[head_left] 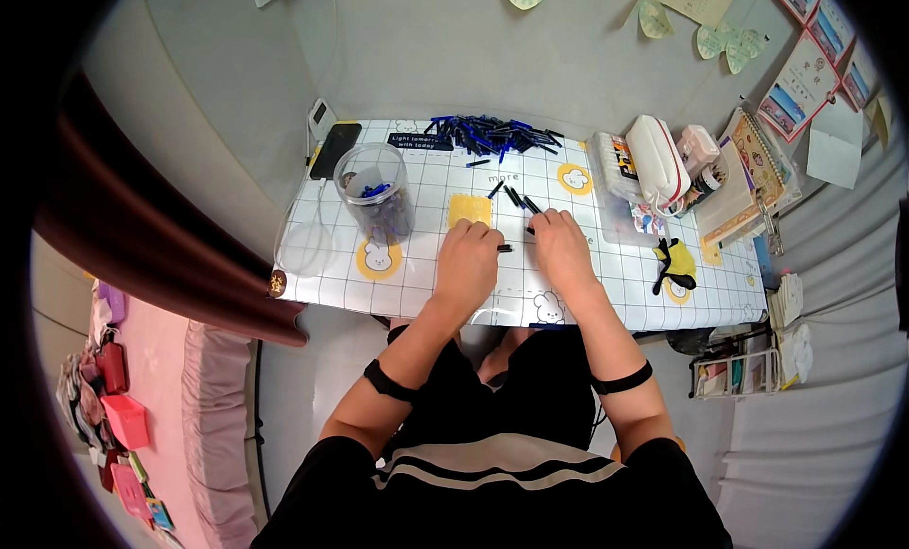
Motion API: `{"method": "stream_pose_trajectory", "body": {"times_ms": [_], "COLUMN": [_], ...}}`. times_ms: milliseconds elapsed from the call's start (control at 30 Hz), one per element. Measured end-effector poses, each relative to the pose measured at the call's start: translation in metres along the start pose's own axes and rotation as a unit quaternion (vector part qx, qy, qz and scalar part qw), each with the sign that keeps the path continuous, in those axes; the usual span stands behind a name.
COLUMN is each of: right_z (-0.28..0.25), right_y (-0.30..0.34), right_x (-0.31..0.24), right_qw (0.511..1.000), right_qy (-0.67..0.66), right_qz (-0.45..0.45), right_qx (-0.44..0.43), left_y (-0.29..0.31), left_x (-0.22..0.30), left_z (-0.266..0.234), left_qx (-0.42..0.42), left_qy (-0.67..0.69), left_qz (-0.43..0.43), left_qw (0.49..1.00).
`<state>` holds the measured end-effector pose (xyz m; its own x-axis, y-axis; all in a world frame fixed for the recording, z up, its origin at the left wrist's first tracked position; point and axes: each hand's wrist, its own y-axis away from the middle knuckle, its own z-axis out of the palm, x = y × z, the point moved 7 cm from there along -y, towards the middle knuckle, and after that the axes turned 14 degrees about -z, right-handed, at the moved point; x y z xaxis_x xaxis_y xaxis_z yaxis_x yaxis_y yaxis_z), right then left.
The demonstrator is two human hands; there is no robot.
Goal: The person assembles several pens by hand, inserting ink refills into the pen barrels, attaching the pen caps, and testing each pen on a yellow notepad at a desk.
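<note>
My left hand is low over the middle of the table, fingers curled, with a short black stick poking out at its right side. Close beside it, my right hand is bent with its fingertips down at a dark stick, mostly hidden by the fingers. Just beyond the hands lie a few loose blue and black sticks. Farther back is a large heap of similar short sticks. To the left stands a clear round jar without a lid, with blue sticks inside.
A dark phone lies at the back left, near a clear lid-like disc. On the right are a white pencil case, a clear tray, upright notebooks and a yellow-black cloth item. A brown curtain hangs left.
</note>
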<state>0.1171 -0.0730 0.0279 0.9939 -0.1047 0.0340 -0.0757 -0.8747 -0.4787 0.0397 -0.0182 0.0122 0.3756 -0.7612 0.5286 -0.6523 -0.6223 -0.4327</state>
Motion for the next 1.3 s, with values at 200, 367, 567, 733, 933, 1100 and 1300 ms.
{"method": "stream_pose_trajectory", "body": {"times_ms": [200,367,567,733,933,1100,1300], "right_z": [0.001,-0.002,0.001,0.019,0.011,0.004,0.000], "right_y": [0.005,0.006,0.017,0.019,0.017,0.019,0.024], "right_x": [-0.001,0.000,0.010,0.002,-0.004,-0.012,-0.013], "right_qw": [0.997,0.992,0.918,0.841,0.864,0.882,0.888], "right_qy": [-0.060,-0.111,-0.338,-0.482,-0.443,-0.410,-0.390], "right_qz": [0.035,0.050,0.181,0.198,0.144,0.113,0.124], "right_qx": [-0.037,-0.007,0.104,0.146,0.189,0.203,0.208], "left_y": [0.003,0.000,-0.002,-0.003,-0.005,-0.001,0.003], "left_x": [0.005,0.004,-0.008,-0.014,-0.010,-0.010,-0.011], "left_z": [0.002,0.011,-0.009,-0.005,-0.012,-0.013,-0.013], "left_qx": [-0.053,-0.106,-0.014,-0.045,-0.013,-0.031,-0.074], "left_qy": [-0.065,-0.095,0.161,0.321,0.268,0.219,0.228], "left_qz": [0.019,0.036,-0.012,-0.107,-0.015,-0.017,-0.075], "left_qw": [0.996,0.989,0.987,0.940,0.963,0.975,0.968]}}
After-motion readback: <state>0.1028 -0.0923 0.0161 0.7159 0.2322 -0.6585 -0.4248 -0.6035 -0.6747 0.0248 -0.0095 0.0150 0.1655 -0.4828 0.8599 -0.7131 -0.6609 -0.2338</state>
